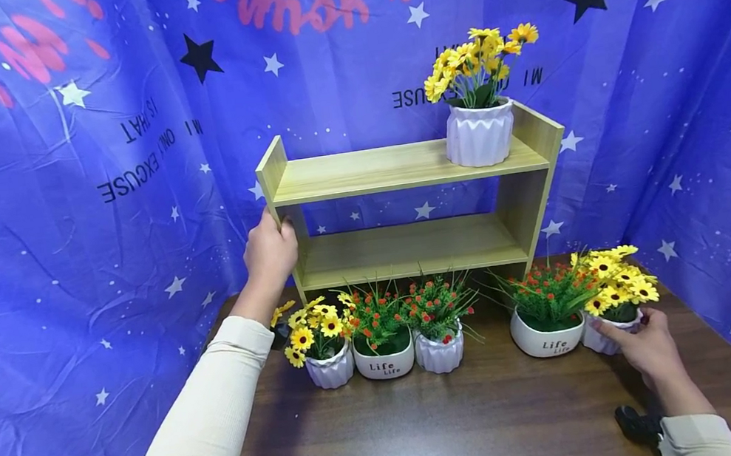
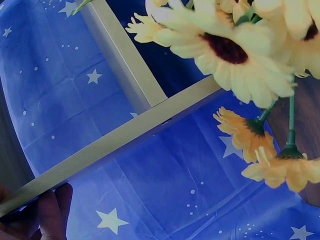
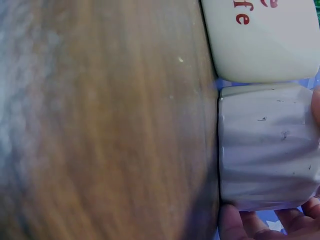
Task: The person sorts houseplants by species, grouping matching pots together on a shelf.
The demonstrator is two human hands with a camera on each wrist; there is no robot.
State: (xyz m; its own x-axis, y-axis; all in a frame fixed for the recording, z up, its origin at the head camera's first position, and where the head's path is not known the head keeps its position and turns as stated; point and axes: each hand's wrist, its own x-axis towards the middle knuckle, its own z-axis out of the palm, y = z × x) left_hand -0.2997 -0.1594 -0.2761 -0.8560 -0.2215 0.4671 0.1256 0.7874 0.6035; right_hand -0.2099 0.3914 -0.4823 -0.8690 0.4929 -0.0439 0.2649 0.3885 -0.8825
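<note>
My left hand [image 1: 270, 249] grips the left side panel of a two-tier wooden shelf [image 1: 360, 173]; the left wrist view shows its fingers [image 2: 54, 212] at the panel's edge. On the right, my right hand [image 1: 653, 352] holds a white pleated pot of yellow daisies [image 1: 620, 283], thumb on one side and fingers on the other. That pot [image 3: 267, 150] stands on the table, close beside a white "Life" pot with red-flowered greenery [image 1: 548, 335]. Another white pleated pot with yellow flowers [image 1: 480, 134] sits at the right end of the shelf's top board.
Left of centre on the brown table [image 1: 440, 428] stand a yellow daisy pot [image 1: 330, 369], a "Life" pot [image 1: 384, 360] and a pleated pot with red flowers [image 1: 441, 352], in front of the shelf. A blue star-patterned curtain [image 1: 338, 97] hangs behind and at both sides.
</note>
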